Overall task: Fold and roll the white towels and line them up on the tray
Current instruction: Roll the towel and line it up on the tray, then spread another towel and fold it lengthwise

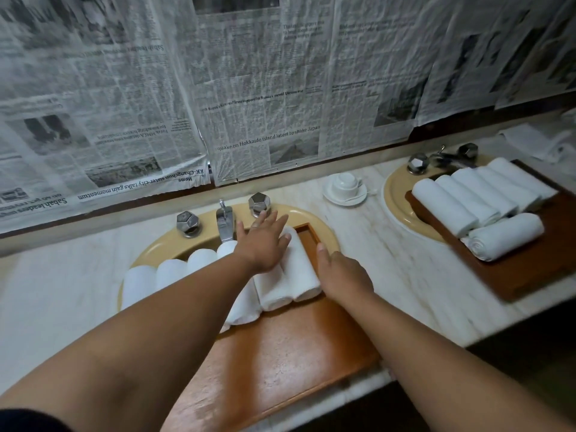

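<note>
The left hand (263, 244) lies flat, fingers (274, 218) spread, on the rolled white towels (288, 275); the right hand (341, 272), fingers loose, touches the row's end on the wooden tray (280, 353).

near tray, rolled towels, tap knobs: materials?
Near tray: looks like wood with a glossy reddish-brown finish, going by the mottled grain and light sheen. Rolled towels: white soft cloth, probably terry; matte, with spiral layers at the ends. Tap knobs: polished metal or chrome plating, faceted with bright reflections.
</note>
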